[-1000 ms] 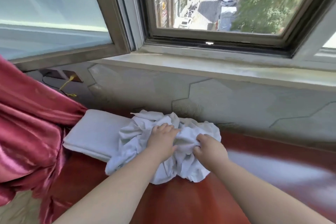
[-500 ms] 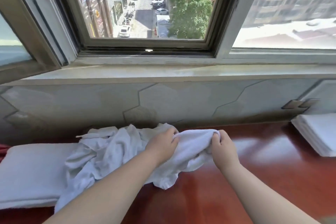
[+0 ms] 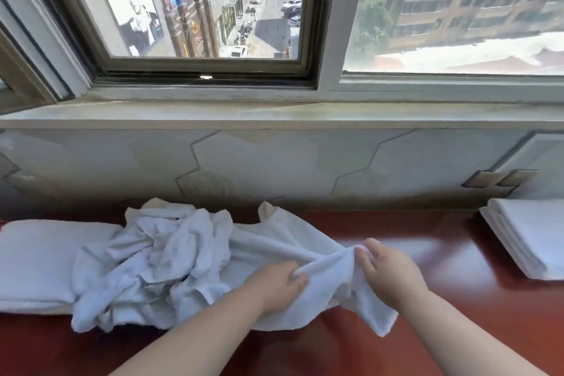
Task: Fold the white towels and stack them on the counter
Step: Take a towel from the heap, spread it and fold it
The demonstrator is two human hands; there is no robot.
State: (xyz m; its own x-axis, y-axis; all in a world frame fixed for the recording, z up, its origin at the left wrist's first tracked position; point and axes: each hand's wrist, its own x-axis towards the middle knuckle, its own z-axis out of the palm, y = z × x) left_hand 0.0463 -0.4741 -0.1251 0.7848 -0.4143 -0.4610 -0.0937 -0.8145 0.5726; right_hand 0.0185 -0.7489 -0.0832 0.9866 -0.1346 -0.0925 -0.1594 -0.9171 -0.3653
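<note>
Gripping a white towel (image 3: 323, 279) at the desk's (image 3: 427, 333) near middle, left hand (image 3: 276, 284) and right hand (image 3: 389, 270) are curling fingers (image 3: 295, 278) round its bunched cloth. Crumpled towels (image 3: 158, 259) are lying just left; a folded stack (image 3: 531, 241) is sitting at the right edge.

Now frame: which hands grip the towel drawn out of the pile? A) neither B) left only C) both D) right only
C: the left hand and the right hand each pinch the same white towel, which lies to the right of the crumpled pile.
</note>
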